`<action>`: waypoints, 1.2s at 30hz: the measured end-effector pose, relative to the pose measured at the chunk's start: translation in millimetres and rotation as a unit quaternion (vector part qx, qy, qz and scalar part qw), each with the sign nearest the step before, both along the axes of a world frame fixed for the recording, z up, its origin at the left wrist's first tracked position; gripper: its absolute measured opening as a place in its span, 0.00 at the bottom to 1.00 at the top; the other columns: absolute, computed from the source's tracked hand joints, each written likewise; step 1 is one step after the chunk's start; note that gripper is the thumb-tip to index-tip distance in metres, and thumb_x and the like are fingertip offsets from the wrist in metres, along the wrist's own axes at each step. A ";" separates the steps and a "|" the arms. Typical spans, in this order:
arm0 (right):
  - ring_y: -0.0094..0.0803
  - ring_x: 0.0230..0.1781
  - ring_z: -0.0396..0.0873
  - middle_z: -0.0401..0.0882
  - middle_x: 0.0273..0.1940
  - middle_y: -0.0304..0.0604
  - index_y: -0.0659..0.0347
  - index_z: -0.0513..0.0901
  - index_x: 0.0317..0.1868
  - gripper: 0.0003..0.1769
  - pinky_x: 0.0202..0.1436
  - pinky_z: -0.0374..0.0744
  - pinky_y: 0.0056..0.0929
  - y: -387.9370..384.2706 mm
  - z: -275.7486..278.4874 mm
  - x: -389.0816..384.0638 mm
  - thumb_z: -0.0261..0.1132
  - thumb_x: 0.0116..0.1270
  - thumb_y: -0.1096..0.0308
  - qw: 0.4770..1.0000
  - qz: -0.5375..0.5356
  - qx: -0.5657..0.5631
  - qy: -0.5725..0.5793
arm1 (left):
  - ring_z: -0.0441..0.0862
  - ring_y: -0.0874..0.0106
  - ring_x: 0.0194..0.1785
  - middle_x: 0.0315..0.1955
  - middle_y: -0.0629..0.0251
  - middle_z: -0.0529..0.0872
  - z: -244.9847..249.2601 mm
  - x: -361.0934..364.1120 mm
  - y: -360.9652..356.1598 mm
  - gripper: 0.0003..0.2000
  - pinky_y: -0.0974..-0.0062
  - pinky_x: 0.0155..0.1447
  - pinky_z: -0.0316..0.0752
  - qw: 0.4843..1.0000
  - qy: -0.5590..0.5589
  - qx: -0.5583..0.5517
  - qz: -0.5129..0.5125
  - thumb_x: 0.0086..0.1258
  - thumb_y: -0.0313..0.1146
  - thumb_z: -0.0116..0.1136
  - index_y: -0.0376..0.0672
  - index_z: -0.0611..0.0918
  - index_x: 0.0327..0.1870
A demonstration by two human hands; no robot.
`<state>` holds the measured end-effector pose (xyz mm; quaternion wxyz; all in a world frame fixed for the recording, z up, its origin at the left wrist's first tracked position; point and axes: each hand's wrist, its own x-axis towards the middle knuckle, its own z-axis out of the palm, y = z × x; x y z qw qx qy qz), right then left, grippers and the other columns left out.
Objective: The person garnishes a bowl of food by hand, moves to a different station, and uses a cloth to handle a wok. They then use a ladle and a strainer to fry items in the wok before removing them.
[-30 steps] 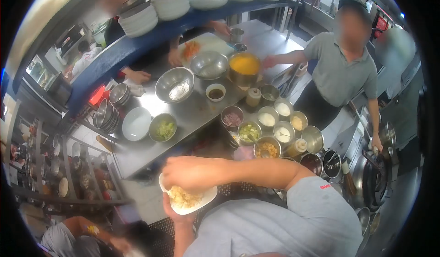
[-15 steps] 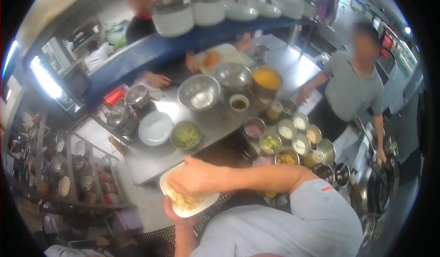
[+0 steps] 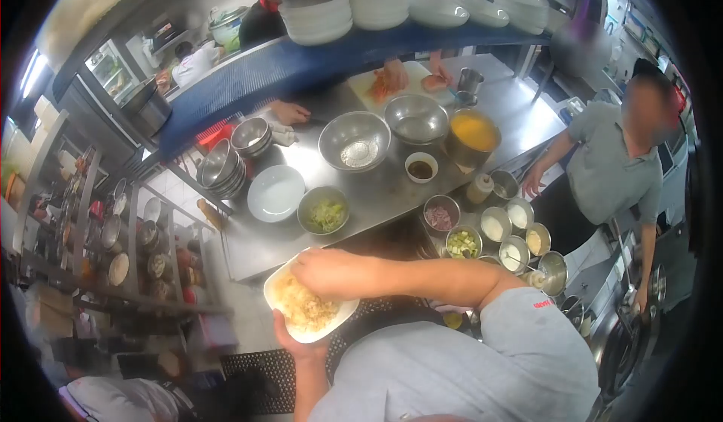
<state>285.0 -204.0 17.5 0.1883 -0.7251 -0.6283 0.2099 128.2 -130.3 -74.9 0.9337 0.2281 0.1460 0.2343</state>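
Observation:
A white bowl (image 3: 349,310) of pale yellowish crumbly food (image 3: 303,306) is held near the lower middle. My left hand (image 3: 295,339) grips its lower left rim from below, thumb up the side. Over the bowl's upper part is my right hand (image 3: 324,271), its fingers bent down into the food; the fingertips are hidden, so what they hold cannot be made out. Just beyond, on the steel table (image 3: 252,252), stand a metal bowl of chopped green food (image 3: 324,211) and an empty white bowl (image 3: 276,193).
Several metal containers, one with chopped onion (image 3: 440,214), stand at the right. Metal bowls (image 3: 354,142), a sauce cup (image 3: 421,167) and a pot of orange liquid (image 3: 474,130) are farther back. A co-worker (image 3: 614,158) stands right; another's hands work over a cutting board (image 3: 361,87). Shelves line the left.
The view has shifted, so the table things appear farther right and slightly higher. My right hand has lifted a little and moved left over the bowl. The co-worker's hands at the board have moved.

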 end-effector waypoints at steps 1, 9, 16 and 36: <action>0.51 0.44 0.80 0.82 0.38 0.56 0.70 0.82 0.36 0.10 0.47 0.78 0.43 0.6 -5.8 -1.9 0.60 0.59 0.72 0.999 -0.014 -0.038 -0.001 | 0.65 0.55 0.70 0.69 0.55 0.65 -0.7 2.1 -0.8 0.34 0.50 0.70 0.63 1.000 -0.001 -0.002 0.003 0.71 0.56 0.39 0.44 0.59 0.73; 0.52 0.41 0.80 0.80 0.37 0.57 0.69 0.79 0.37 0.13 0.47 0.77 0.45 -9.0 -1.4 1.4 0.60 0.64 0.64 0.998 0.033 -0.051 -0.007 | 0.70 0.56 0.66 0.66 0.53 0.70 -9.2 1.8 0.5 0.32 0.54 0.69 0.65 0.999 0.026 -0.006 -0.022 0.72 0.54 0.40 0.43 0.62 0.71; 0.56 0.44 0.79 0.79 0.43 0.61 0.71 0.74 0.51 0.29 0.49 0.77 0.46 -9.2 15.9 -8.4 0.66 0.62 0.52 0.997 0.023 -0.061 -0.039 | 0.74 0.61 0.63 0.61 0.53 0.74 -16.7 -4.4 -1.6 0.26 0.61 0.67 0.69 0.994 -0.004 -0.109 0.005 0.76 0.47 0.41 0.37 0.65 0.68; 0.50 0.39 0.82 0.82 0.38 0.58 0.65 0.81 0.47 0.18 0.44 0.78 0.39 9.4 43.8 -14.2 0.68 0.58 0.64 0.992 -0.073 -0.044 0.093 | 0.73 0.61 0.64 0.62 0.54 0.73 3.2 -29.0 -7.3 0.27 0.61 0.68 0.67 0.992 -0.067 -0.101 0.023 0.76 0.47 0.41 0.38 0.63 0.69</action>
